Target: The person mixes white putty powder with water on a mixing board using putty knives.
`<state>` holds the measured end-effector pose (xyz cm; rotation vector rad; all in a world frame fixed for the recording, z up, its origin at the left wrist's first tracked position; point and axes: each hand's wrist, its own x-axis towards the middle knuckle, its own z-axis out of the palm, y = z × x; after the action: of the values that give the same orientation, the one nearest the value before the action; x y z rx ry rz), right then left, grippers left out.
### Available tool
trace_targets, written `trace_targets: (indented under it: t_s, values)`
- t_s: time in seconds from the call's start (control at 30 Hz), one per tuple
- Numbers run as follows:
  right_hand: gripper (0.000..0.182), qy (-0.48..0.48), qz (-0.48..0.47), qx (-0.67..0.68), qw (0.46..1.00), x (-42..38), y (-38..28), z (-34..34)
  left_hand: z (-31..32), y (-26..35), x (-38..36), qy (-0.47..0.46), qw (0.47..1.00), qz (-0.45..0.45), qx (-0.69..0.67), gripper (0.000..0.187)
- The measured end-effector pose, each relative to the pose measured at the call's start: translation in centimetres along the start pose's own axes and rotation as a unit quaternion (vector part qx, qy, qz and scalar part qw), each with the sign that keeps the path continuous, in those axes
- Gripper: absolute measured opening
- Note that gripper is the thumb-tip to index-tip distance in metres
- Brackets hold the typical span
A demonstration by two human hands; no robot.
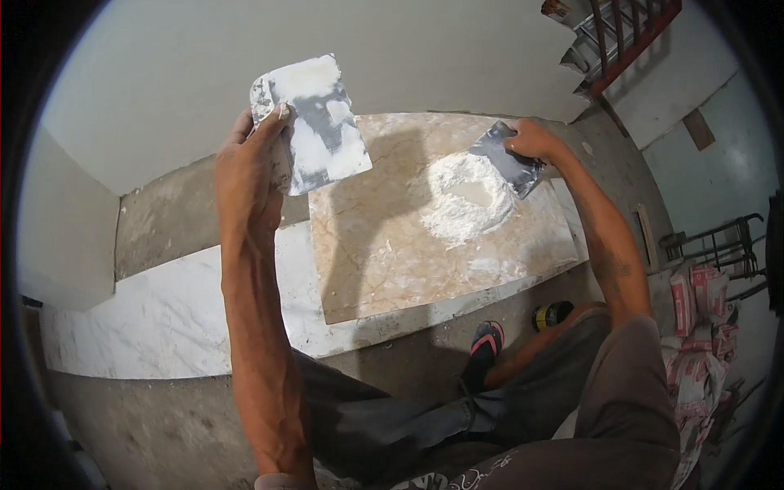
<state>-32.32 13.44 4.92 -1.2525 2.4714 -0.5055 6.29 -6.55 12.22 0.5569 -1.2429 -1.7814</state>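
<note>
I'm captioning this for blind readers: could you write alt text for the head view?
A person's left hand holds up a white-smeared scraper, while the right hand holds a dark scraper at the edge of a white heap on a tan slab. Sacks lie at far right.

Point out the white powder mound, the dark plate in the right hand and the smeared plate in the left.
White powder mound (468, 214), head view: powder just below its central hollow.
Dark plate (509, 159), head view: middle of its flat face.
Smeared plate (317, 126), head view: middle of its face.
</note>
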Motion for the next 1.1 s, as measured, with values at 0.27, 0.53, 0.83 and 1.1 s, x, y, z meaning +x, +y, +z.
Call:
trace_targets:
  t_s: [0.27,0.53,0.83,1.1]
  values:
    - [0.037,0.062,-0.056,-0.116,0.990,-3.2,-3.2,0.2,0.3,0.1,0.0,0.018,1.000,0.003,0.014,0.036]
    - [0.047,0.072,-0.057,-0.190,0.977,-5.2,-6.2,0.3,0.0,-0.1,0.0,0.004,1.000,0.009,0.014,0.038]
    - [0.040,0.063,-0.026,-0.201,0.977,-6.7,-8.3,-0.4,0.1,0.2,-0.2,0.001,1.000,0.005,0.006,0.036]
    - [0.031,0.082,0.128,0.019,0.988,-10.1,-5.5,-3.2,-0.3,0.0,0.3,0.004,1.000,-0.007,0.029,0.034]
